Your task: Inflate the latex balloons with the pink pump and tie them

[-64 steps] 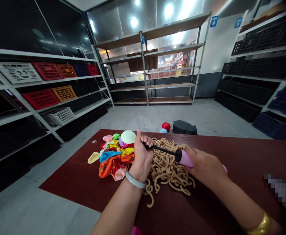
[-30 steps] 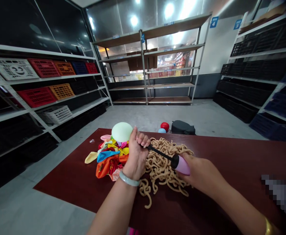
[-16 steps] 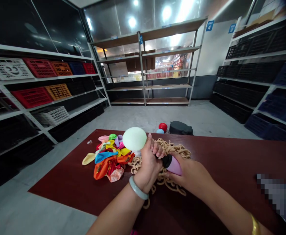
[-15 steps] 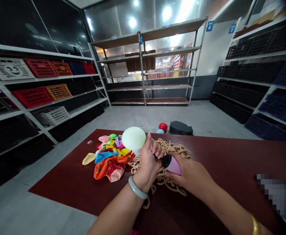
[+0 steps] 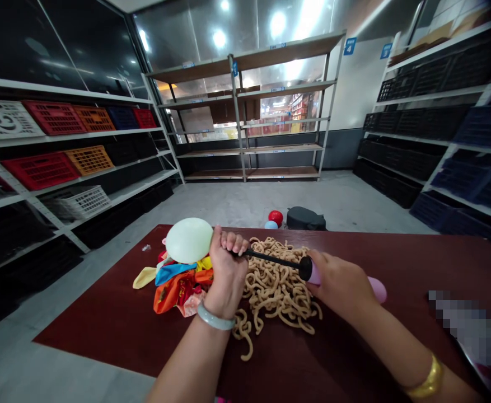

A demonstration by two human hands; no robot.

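A pale green, partly inflated balloon sits at the thumb side of my left hand. That hand is closed around the balloon's neck and the black end of a hand balloon pump; the joint between them is hidden in my fist. My right hand is wrapped round the pump's pink barrel, whose rounded end sticks out behind it. Between my hands a length of black rod shows. Limp, colourful balloons lie beneath the inflated one. Under the rod is a heap of tan, twisted rope-like pieces.
The dark red table carries these things. A blurred-out flat object lies at its right. Beyond the far edge are a red balloon, a light blue round thing and a dark bag. Shelves with crates line the room.
My hands have drawn apart, left hand and balloon leftward, right hand rightward with the barrel, so the pump's black rod now shows. The view has shifted slightly.
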